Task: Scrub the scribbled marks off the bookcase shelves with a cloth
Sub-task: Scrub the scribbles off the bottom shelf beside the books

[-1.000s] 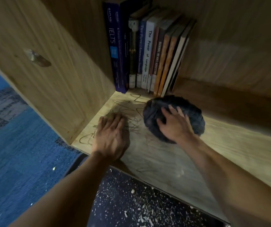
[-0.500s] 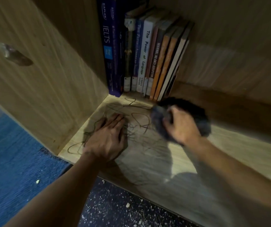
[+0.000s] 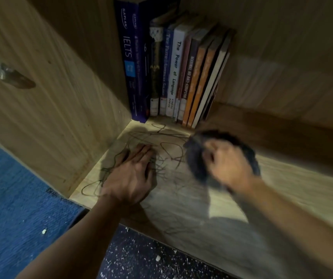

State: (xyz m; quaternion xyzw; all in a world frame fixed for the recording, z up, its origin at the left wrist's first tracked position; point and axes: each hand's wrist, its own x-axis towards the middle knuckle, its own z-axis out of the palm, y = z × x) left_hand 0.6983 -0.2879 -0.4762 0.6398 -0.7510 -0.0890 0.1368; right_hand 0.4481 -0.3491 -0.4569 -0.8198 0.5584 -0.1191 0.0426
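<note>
- The left hand [image 3: 130, 178] lies flat on the shelf [image 3: 294, 184], fingers straight, over the marks [image 3: 169, 150].
- At its 3 o'clock, the blurry right hand [image 3: 227, 164] grips the cloth [image 3: 196, 164].
- Books [image 3: 173, 73] stand at 12 o'clock.

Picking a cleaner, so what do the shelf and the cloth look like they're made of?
Shelf: pale wood-grain board, likely matte laminate, since the streaks look printed and even. Cloth: dark, soft fabric bunched under the right hand; motion blur hides its weave.

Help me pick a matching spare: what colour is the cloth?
Dark grey-black cloth, gripped by the right hand, blurred in the head view.
</note>
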